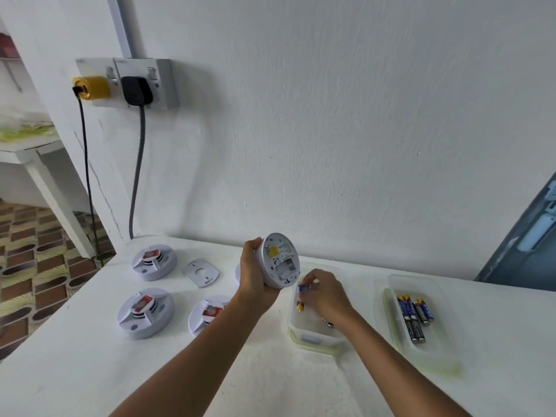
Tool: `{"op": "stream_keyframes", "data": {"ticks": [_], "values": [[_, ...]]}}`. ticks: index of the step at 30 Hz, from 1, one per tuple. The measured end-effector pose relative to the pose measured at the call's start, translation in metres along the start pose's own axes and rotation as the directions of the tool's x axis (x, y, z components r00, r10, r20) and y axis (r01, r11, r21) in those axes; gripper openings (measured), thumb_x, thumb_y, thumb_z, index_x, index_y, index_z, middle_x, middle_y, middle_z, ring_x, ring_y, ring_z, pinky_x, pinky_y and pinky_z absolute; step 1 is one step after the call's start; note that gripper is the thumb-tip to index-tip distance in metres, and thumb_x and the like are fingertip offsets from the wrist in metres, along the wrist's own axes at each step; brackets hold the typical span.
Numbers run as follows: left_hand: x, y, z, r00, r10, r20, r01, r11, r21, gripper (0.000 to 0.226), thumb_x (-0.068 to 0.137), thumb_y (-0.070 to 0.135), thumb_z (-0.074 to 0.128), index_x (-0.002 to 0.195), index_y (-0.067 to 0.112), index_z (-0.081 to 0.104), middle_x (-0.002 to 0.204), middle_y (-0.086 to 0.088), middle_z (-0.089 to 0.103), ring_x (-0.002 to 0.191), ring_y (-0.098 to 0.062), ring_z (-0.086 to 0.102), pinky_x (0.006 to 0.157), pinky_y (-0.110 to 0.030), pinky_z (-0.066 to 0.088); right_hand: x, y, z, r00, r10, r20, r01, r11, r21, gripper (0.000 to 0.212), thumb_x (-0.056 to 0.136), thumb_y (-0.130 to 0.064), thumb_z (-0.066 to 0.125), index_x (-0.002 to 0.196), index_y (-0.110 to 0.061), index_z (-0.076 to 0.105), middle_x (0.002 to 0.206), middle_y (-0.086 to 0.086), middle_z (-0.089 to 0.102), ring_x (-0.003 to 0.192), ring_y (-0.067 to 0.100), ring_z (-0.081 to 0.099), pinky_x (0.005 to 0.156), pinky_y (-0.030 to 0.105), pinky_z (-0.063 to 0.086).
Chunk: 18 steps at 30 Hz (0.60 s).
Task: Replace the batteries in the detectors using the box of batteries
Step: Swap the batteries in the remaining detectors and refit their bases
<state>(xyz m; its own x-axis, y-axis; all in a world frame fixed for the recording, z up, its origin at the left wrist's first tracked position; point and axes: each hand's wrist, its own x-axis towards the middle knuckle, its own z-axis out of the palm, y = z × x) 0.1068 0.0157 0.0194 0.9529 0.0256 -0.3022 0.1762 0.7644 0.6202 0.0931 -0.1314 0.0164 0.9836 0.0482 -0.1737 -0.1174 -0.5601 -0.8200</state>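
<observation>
- Head view, looking down at a white bench (90, 371) set against a white wall.
- The left hand (255, 275), at the centre of the frame, has its grip curled round a round white detector (279, 260). It holds the detector off the bench, tilted on edge, with its open back and yellow label facing the camera.
- The right hand (325, 293), just right of centre, pinches blue and yellow batteries (302, 293) in its fingertips. This grip is closed on them, above a clear plastic box (313, 338) with a green rim.
- The hand sits just beside the lower edge of the held detector. Small items lie in the box under the hand, too blurred to name.
- At lower right, a second clear tray (421, 350) holds several blue batteries (415, 314) lying side by side.
- At left of centre, three more white detectors rest on the bench with a red and white part facing up: one at the far left (155, 261), one below it (146, 313), and one (207, 314) partly hidden behind the left forearm.
- A flat white mounting plate (200, 272) lies between the far detector and the left hand.
- At upper left, a double wall socket (162, 82) carries a yellow plug (93, 87) and a black plug (135, 90), with cables hanging down.
- A patterned floor (27, 251) shows at far left.
</observation>
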Motion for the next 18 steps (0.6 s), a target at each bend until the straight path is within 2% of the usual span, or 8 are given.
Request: {"op": "stream_keyframes", "data": {"ticks": [1,3,5,7,9,11,14,18], "values": [[0.000,0.001,0.000,1.000,0.011,-0.009,-0.011,1.000,-0.002,0.060,0.079,0.044,0.057,0.127,0.008,0.059,0.116,-0.018,0.060,0.110,-0.037,0.056,0.103,-0.058,0.040,0.000,-0.001,-0.004,0.999,0.011,-0.039,-0.005,0.988,0.152,0.013,0.080,-0.006,0.070,0.087,-0.014,0.062,0.074,0.004,0.064,0.055,0.011,0.056,0.049,0.020,0.041],[-0.001,0.003,-0.001,0.999,0.029,-0.034,-0.029,1.000,-0.002,0.071,0.071,0.044,0.063,0.131,0.007,0.056,0.118,-0.019,0.061,0.110,-0.038,0.057,0.100,-0.058,0.042,-0.004,-0.007,-0.013,0.998,0.053,0.018,-0.054,0.854,0.518,0.011,0.086,-0.001,0.064,0.095,-0.007,0.066,0.068,0.008,0.062,0.055,0.018,0.057,0.051,0.025,0.047],[-0.003,0.004,-0.001,0.998,0.035,-0.048,-0.035,0.999,0.009,0.072,0.070,0.045,0.063,0.132,0.008,0.056,0.118,-0.019,0.061,0.110,-0.037,0.058,0.099,-0.057,0.044,-0.007,-0.011,-0.020,0.994,0.028,0.105,-0.094,0.710,0.698,0.017,0.091,0.003,0.056,0.100,-0.005,0.068,0.073,0.010,0.062,0.059,0.024,0.061,0.054,0.033,0.054],[-0.003,0.005,0.000,0.998,0.031,-0.054,-0.030,0.999,0.022,0.073,0.069,0.046,0.062,0.130,0.007,0.057,0.116,-0.019,0.060,0.109,-0.037,0.057,0.099,-0.055,0.044,-0.007,-0.011,-0.023,0.995,-0.042,0.087,-0.029,0.730,0.683,0.019,0.091,0.003,0.056,0.102,-0.006,0.068,0.076,0.006,0.065,0.057,0.021,0.062,0.048,0.030,0.051],[-0.005,0.005,0.003,1.000,0.007,-0.028,-0.007,0.999,0.034,0.065,0.073,0.046,0.059,0.125,0.007,0.059,0.114,-0.018,0.058,0.107,-0.036,0.055,0.098,-0.051,0.044,-0.008,-0.013,-0.025,0.994,-0.106,0.009,0.075,0.760,0.645,0.018,0.086,0.005,0.063,0.102,-0.004,0.064,0.070,0.006,0.065,0.053,0.017,0.058,0.044,0.026,0.044],[-0.008,0.006,0.006,1.000,-0.006,0.008,0.005,0.999,0.045,0.051,0.083,0.044,0.050,0.119,0.009,0.060,0.111,-0.017,0.056,0.105,-0.034,0.053,0.094,-0.045,0.046,-0.007,-0.016,-0.026,0.989,-0.136,-0.051,0.136,0.748,0.649,0.019,0.080,0.005,0.070,0.096,-0.001,0.061,0.065,0.006,0.067,0.054,0.015,0.058,0.046,0.025,0.042],[-0.011,0.006,0.009,0.996,-0.037,0.076,0.034,0.999,0.035,0.046,0.089,0.043,0.042,0.112,0.007,0.059,0.106,-0.017,0.054,0.099,-0.033,0.052,0.087,-0.043,0.045,-0.006,-0.021,-0.024,0.979,-0.177,-0.100,0.198,0.727,0.657,0.011,0.079,0.003,0.072,0.087,0.000,0.067,0.062,0.008,0.067,0.056,0.017,0.059,0.048,0.023,0.044],[-0.016,0.007,0.013,0.990,-0.042,0.134,0.039,0.999,0.028,0.047,0.089,0.043,0.040,0.111,0.006,0.059,0.101,-0.018,0.056,0.093,-0.033,0.055,0.083,-0.044,0.046,-0.005,-0.026,-0.019,0.968,-0.222,-0.119,0.246,0.739,0.627,0.019,0.081,-0.004,0.073,0.100,-0.005,0.068,0.065,0.009,0.068,0.057,0.018,0.057,0.052,0.025,0.046]]}}
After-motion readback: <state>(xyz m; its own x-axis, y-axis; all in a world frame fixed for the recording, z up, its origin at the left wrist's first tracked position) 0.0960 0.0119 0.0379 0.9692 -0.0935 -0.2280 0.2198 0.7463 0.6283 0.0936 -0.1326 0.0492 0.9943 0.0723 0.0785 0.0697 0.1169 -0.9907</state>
